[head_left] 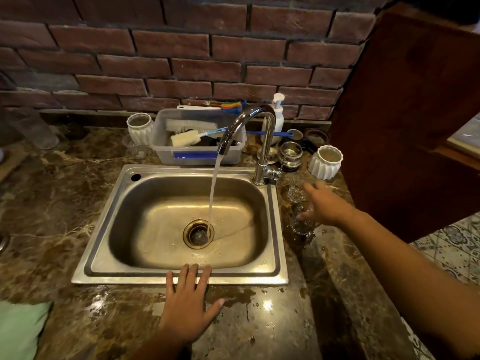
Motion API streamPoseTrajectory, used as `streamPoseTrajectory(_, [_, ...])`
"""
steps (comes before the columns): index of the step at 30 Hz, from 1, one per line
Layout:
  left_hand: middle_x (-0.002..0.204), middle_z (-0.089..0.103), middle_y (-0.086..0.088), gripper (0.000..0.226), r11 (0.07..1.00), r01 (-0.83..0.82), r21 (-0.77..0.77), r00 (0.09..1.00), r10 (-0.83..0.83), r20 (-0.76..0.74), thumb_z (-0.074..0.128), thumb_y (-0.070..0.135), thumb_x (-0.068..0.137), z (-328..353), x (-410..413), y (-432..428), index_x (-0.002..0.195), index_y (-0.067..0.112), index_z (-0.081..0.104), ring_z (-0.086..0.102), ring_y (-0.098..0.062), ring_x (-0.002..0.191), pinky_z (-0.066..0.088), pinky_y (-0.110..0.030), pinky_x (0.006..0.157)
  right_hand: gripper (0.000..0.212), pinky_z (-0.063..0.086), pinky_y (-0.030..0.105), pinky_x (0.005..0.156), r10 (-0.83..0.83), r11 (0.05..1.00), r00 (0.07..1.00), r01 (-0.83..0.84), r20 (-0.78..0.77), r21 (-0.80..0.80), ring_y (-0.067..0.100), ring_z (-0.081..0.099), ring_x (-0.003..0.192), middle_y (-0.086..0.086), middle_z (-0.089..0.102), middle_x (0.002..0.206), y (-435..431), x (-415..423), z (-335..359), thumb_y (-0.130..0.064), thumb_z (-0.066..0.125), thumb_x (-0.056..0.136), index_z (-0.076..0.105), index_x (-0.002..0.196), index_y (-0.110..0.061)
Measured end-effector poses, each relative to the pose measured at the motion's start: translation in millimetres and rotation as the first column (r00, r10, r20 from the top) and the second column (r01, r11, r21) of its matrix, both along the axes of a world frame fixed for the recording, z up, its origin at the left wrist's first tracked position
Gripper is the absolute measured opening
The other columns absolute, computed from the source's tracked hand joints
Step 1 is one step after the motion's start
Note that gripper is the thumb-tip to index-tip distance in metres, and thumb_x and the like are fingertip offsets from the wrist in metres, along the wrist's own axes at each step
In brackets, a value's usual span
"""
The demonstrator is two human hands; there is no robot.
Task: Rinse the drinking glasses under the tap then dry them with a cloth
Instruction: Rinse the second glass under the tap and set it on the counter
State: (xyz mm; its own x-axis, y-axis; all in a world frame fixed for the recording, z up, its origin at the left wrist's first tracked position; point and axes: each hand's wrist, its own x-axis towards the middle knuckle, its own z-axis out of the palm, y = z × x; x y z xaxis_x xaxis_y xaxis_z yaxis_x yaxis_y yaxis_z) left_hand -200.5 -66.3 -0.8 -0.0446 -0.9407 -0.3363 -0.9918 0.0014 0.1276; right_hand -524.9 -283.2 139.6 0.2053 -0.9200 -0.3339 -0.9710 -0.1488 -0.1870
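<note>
Hands: left hand point(187, 305) lies flat, fingers straight, on the sink point(101, 229) rim. Right hand point(324, 206) meets a drinking glass point(301, 219) on the desk point(52, 190) beside the sink; grip unclear. The tap point(259, 113) runs. Rinsing and drying with the cloth point(15, 331) apparently remain.

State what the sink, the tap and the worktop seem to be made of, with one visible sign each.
Sink: probably stainless steel, brushed; dull grey sheen.
Tap: metal, likely chromed; mirror-bright reflections.
Worktop: polished stone, perhaps marble or an imitation; brown with pale veins, glossy highlights.
</note>
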Motion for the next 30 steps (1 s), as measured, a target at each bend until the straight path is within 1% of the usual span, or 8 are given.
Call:
streamPoseTrajectory(3, [0.147, 0.056, -0.009, 0.079, 1.0, 0.003, -0.003, 1.0, -0.003, 0.008, 0.031, 0.081, 0.089, -1.8, 0.4, -1.6, 0.148, 0.03, 0.046, 0.048, -0.032, 0.139, 0.01, -0.061, 0.115, 0.076, 0.049, 0.046, 0.104, -0.082, 0.988, 0.975, 0.108, 0.207, -0.115, 0.028, 0.049, 0.13, 0.012, 0.043, 0.147, -1.5, 16.9, 8.5, -0.043, 0.074, 0.083, 0.037, 0.146, -0.022])
streamPoseTrajectory(5, [0.146, 0.057, -0.01, 0.079, 1.0, 0.009, 0.005, 1.0, -0.01, 0.004, 0.032, 0.081, 0.089, -2.5, 0.8, -3.1, 0.147, 0.03, 0.046, 0.049, -0.032, 0.138, 0.011, -0.062, 0.115, 0.069, 0.049, 0.049, 0.104, -0.147, 0.966, 0.907, 0.218, 0.395, -0.142, 0.026, 0.05, 0.13, 0.01, 0.044, 0.147, -1.6, 34.4, 9.4, -0.046, 0.068, 0.087, 0.039, 0.145, -0.023])
streamPoseTrajectory(9, [0.15, 0.052, -0.013, 0.082, 1.0, 0.017, -0.005, 1.0, -0.017, -0.015, 0.032, 0.081, 0.088, -4.4, 1.5, -1.7, 0.149, 0.028, 0.045, 0.045, -0.033, 0.141, 0.012, -0.062, 0.116, 0.063, 0.045, 0.05, 0.109, -0.338, 0.891, 0.522, 0.445, 0.783, 0.088, 0.026, 0.045, 0.136, 0.008, 0.038, 0.155, -12.1, 75.5, 8.1, -0.047, 0.054, 0.097, 0.032, 0.151, -0.023])
streamPoseTrajectory(12, [0.151, 0.051, -0.013, 0.084, 1.0, 0.002, 0.0, 1.0, -0.002, -0.021, 0.037, 0.082, 0.085, -3.1, 1.0, -1.7, 0.149, 0.029, 0.046, 0.045, -0.032, 0.141, 0.013, -0.062, 0.117, 0.063, 0.033, 0.049, 0.117, -0.433, 0.805, 0.303, 0.555, 0.849, 0.212, 0.027, 0.034, 0.145, 0.01, 0.029, 0.161, -33.2, 99.5, -4.2, -0.045, 0.045, 0.101, 0.023, 0.155, -0.021])
streamPoseTrajectory(16, [0.146, 0.056, -0.011, 0.084, 1.0, 0.005, 0.002, 0.999, -0.005, -0.034, 0.042, 0.082, 0.082, -1.0, 2.4, -3.9, 0.147, 0.028, 0.049, 0.049, -0.033, 0.138, 0.007, -0.059, 0.118, 0.069, 0.026, 0.051, 0.12, -0.481, 0.696, 0.171, 0.671, 0.86, 0.256, 0.03, 0.023, 0.15, 0.01, 0.018, 0.165, -65.2, 119.2, -31.5, -0.049, 0.043, 0.101, 0.018, 0.158, -0.019])
streamPoseTrajectory(20, [0.146, 0.056, -0.013, 0.087, 0.999, 0.012, 0.04, 0.999, -0.011, -0.044, 0.039, 0.084, 0.083, -5.5, 5.0, -3.7, 0.149, 0.028, 0.047, 0.051, -0.034, 0.136, -0.001, -0.056, 0.117, 0.063, 0.018, 0.043, 0.121, -0.54, 0.563, 0.006, 0.746, 0.841, 0.356, 0.028, 0.017, 0.151, 0.009, 0.013, 0.166, -85.5, 128.1, -52.6, -0.04, 0.037, 0.105, 0.014, 0.158, -0.014])
streamPoseTrajectory(25, [0.141, 0.061, -0.013, 0.089, 0.999, 0.022, 0.04, 0.998, -0.02, -0.056, 0.048, 0.084, 0.077, -12.2, 6.8, -5.7, 0.144, 0.026, 0.055, 0.045, -0.033, 0.134, 0.002, -0.057, 0.118, 0.061, 0.021, 0.042, 0.122, -0.558, 0.543, -0.051, 0.733, 0.828, 0.411, 0.028, 0.023, 0.15, 0.01, 0.022, 0.164, -100.2, 128.0, -80.7, -0.03, 0.042, 0.105, 0.016, 0.158, -0.017])
streamPoseTrajectory(30, [0.135, 0.065, -0.015, 0.087, 0.998, 0.036, 0.042, 0.998, -0.034, -0.046, 0.053, 0.082, 0.073, -16.6, 9.0, -8.2, 0.137, 0.024, 0.063, 0.04, -0.033, 0.132, -0.004, -0.054, 0.121, 0.064, 0.021, 0.044, 0.123, -0.571, 0.593, 0.074, 0.725, 0.817, 0.349, 0.027, 0.021, 0.151, 0.008, 0.021, 0.165, -101.4, 124.5, -98.8, -0.017, 0.048, 0.103, 0.014, 0.158, -0.02])
